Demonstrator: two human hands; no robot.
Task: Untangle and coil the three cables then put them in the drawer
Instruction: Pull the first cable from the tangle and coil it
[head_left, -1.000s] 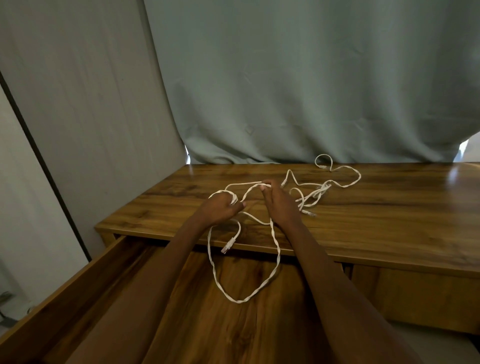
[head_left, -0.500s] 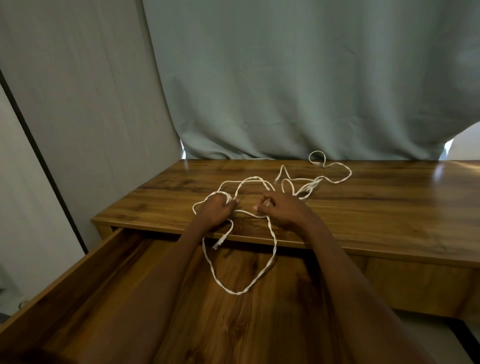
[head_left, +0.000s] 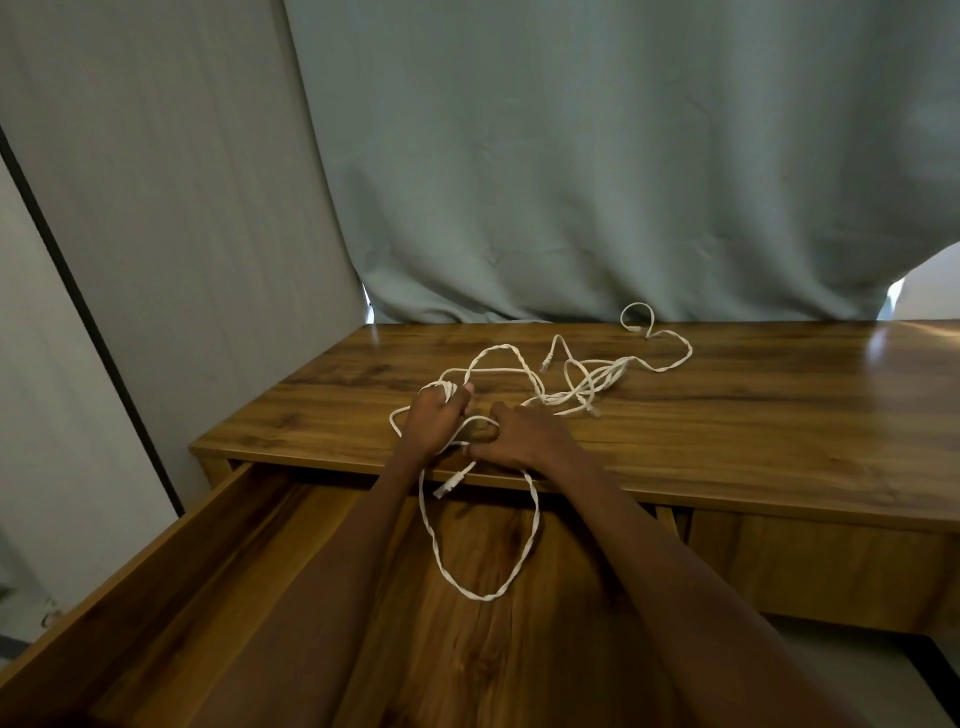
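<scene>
- Wooden desk (head_left: 727, 441) stands against a grey-green curtain (head_left: 571, 182); its drawer (head_left: 156, 571) is pulled out.
- White cables (head_left: 582, 384) lie tangled on the desk, one loop hanging over the drawer.
- Left hand (head_left: 434, 415) grips wound cable; right hand (head_left: 519, 436) pinches a strand.

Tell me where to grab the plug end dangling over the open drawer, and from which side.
Pinch the cord just above the dangling plug, coming from the near side over the open drawer. It hangs free off the desk edge below the left hand, so nothing blocks that side; the right hand is nearest.

Left hand (head_left: 435, 420) and right hand (head_left: 521, 436) — fingers curled, side by side.
</scene>
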